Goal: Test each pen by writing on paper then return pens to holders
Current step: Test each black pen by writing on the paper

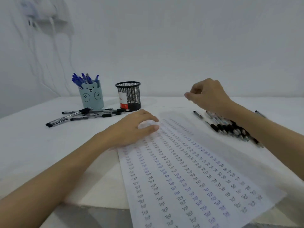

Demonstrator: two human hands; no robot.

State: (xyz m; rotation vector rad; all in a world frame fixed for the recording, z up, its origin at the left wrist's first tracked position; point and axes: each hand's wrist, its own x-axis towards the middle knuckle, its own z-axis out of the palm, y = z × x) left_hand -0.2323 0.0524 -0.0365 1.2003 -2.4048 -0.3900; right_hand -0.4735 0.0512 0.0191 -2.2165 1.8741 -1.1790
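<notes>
Paper [189,175] centre frame, nearly filled with "Test". Blue pens [83,79] back in bear holder [92,97]; mesh holder [129,96] without pens. Black pens [85,115] loose on bench [32,145] left; pile [230,127] right, seemingly untested. Left hand [131,127] flat on paper, grip relaxed; right hand [209,94] raised upper right, grip curled, contents unclear.

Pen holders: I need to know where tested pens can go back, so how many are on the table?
2. The bear-faced holder stands at the back left, full of blue pens; the black mesh holder stands just right of it.

A plain pale wall [164,38] rises behind a white table [32,142]. White cables [52,30] hang down the wall at upper left, blurred.
</notes>
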